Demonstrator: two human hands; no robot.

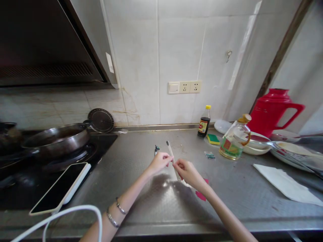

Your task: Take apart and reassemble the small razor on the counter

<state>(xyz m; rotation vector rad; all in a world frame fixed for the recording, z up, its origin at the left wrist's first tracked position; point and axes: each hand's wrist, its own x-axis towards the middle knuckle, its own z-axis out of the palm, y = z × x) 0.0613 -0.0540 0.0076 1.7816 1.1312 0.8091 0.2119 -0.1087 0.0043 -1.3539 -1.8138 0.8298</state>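
A slim white pen-like stick [170, 149] with a dark end slants upward between my hands above the counter; its exact kind is unclear. My left hand [161, 160] pinches it from the left with thumb and forefinger. Close beside, my right hand [186, 170] has its fingers closed on the lower part, and a pale end shows under them. A small dark green and black object [156, 149] lies just beyond my left hand. Partly hidden by my right forearm is a flat pinkish-red piece [201, 195].
A steel pan [60, 137] sits on the black hob, with a phone [62, 188] and white cable at front left. Rightward are a soy sauce bottle [204, 122], sponge [213, 139], small teal pieces [210, 155], oil jug [233, 141], bowls, red flask [270, 112] and white cloth [285, 183].
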